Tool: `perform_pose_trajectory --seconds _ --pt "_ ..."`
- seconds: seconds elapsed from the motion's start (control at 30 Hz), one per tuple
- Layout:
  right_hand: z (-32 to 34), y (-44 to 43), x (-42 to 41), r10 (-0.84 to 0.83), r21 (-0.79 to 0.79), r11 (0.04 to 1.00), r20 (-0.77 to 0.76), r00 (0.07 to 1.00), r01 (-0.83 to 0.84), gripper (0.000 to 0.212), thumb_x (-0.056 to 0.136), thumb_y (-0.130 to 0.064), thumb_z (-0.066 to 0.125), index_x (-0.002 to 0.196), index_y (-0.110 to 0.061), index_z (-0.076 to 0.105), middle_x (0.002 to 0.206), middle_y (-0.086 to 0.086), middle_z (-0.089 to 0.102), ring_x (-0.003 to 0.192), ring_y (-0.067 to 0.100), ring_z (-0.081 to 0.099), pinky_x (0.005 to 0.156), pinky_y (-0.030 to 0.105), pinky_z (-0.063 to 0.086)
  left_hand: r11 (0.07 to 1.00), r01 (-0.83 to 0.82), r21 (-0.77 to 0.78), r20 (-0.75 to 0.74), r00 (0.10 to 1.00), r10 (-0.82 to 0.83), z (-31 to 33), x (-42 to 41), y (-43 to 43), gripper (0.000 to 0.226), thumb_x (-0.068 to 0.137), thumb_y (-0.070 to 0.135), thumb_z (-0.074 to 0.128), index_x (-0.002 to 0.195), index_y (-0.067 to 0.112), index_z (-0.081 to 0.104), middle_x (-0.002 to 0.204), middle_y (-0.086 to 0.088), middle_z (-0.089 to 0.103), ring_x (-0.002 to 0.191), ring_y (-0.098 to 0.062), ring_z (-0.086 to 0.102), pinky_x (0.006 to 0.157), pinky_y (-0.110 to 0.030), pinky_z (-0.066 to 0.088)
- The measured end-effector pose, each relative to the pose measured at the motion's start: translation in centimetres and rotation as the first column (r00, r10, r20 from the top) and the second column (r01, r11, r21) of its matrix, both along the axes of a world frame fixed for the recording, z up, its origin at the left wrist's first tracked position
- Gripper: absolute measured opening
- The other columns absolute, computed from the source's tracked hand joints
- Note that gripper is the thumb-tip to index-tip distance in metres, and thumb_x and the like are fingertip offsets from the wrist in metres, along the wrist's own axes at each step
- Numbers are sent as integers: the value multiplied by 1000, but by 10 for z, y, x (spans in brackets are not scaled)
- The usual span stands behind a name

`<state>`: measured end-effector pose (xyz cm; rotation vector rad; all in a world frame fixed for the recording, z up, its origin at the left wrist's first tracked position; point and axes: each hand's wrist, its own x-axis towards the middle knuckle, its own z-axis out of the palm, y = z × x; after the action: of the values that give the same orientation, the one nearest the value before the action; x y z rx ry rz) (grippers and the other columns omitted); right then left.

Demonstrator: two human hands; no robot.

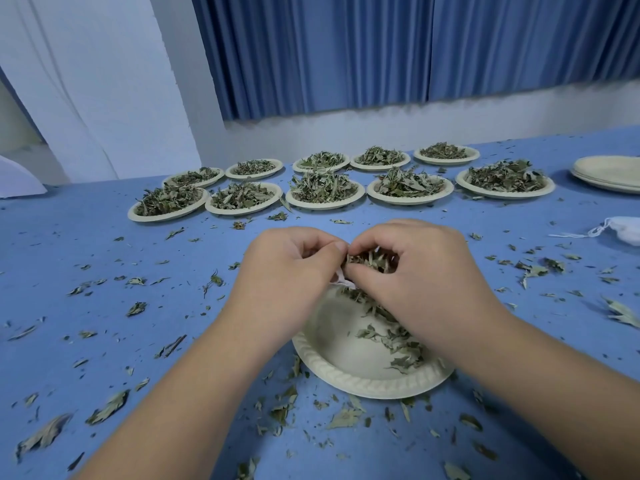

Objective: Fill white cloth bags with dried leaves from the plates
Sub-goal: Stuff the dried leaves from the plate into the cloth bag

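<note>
Filling in progress: left hand (291, 268) grip closed on white cloth bag (341, 279) (mostly hidden), right hand (415, 271) grip pinching dried leaves (370, 262) above near plate (346, 375) on bench (104, 244). Next, probably: press leaves into the bag mouth.

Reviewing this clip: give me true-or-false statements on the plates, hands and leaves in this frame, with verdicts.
1. Ten plates of dried leaves stand in two rows. True.
2. The near plate is heaped full. False: mostly bare, leaves only on its right side.
3. The right hand pinches a tuft of leaves. True.
4. The left hand grips a white cloth bag. True.
5. The stack of empty plates sits far left. False: far right.
</note>
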<state>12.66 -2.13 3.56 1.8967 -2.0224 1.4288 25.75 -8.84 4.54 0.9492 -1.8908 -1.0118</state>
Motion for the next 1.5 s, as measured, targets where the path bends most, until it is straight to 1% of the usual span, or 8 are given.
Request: perform_pose_trajectory --seconds 0.1,0.2,0.47,0.67,0.8,1.03,1.23,1.5 --pt "1 -1 2 -36 -1 999 -16 999 36 13 75 -21 77 85 -26 71 80 -15 61 77 -3 54 73 5 38 997 1 72 -58 998 3 -1 -2 0 22 89 18 65 71 20 76 51 10 60 40 2 46 43 -9 33" --pt "0 -1 3 -38 34 999 -22 999 39 20 74 -22 77 86 -27 61 74 -14 60 74 -2 54 72 14 41 995 6 104 -90 996 4 -1 -3 0 21 88 17 66 71 20 76 49 11 58 37 3 43 41 -10 32" --pt "2 -2 0 -5 19 1000 -137 991 7 9 75 -10 72 70 -18 72 70 -3 64 67 9 56 65 23 41 992 67 110 -151 987 -50 -2 -4 4 23 88 15 64 69 18 76 49 12 57 38 2 44 41 -7 32" --pt "4 1 -6 98 36 995 -2 995 -98 11 78 -21 75 88 -26 77 83 -11 69 82 0 58 75 13 43 990 62 127 -213 976 -34 0 -2 2 20 91 13 63 76 13 76 45 12 54 33 2 43 39 -7 32" --pt "5 0 -9 105 66 992 29 994 -106 19 77 -20 77 92 -32 76 86 -17 66 77 -7 54 70 4 38 988 48 148 -220 975 -14 0 -2 1 20 91 13 64 74 15 75 46 12 55 32 1 42 39 -8 32" --pt "3 -4 -3 16 -57 998 73 997 -12 22 67 -12 82 71 -24 65 78 -12 56 66 5 56 63 19 48 987 81 139 -208 977 -51 -2 -3 1 21 90 16 64 73 17 76 49 11 55 33 1 39 39 -10 30" --pt "4 -2 -6 139 -11 990 48 989 -139 16 77 -14 76 88 -26 76 84 -12 66 79 3 63 76 25 52 982 80 173 -236 971 -37 -1 -2 -1 20 91 12 62 76 11 75 47 10 54 32 1 40 37 -9 31" --pt "4 -2 -3 101 -83 992 63 993 -96 20 72 -14 79 73 -31 67 80 -26 65 67 -9 59 62 4 42 976 119 182 -269 961 -67 -1 -2 0 20 91 9 61 76 9 74 46 9 54 31 1 41 37 -8 31"
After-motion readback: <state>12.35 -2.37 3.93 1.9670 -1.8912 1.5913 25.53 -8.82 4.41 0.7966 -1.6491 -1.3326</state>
